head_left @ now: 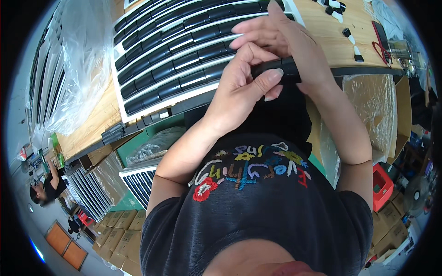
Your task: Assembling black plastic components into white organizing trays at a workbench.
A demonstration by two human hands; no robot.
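My left hand [241,87] is wrapped round a short black cylinder [289,69], with the thumb along its near side. My right hand [301,53] is on its other side, the palm against the cylinder's end and the fingers stretched out above my left hand. The palm partly hides that end. Just beyond both hands lies a white tray [138,113] filled with rows of glossy black cylinders [193,79].
Clear plastic sheeting [83,60] covers the table's left side. Small black-and-white pieces [357,54] and red-handled scissors [383,51] lie at the right. Below stand a plastic-lined carton [403,119], a red stool [382,187] and stacked cardboard boxes [120,237]. Another person [53,184] is far left.
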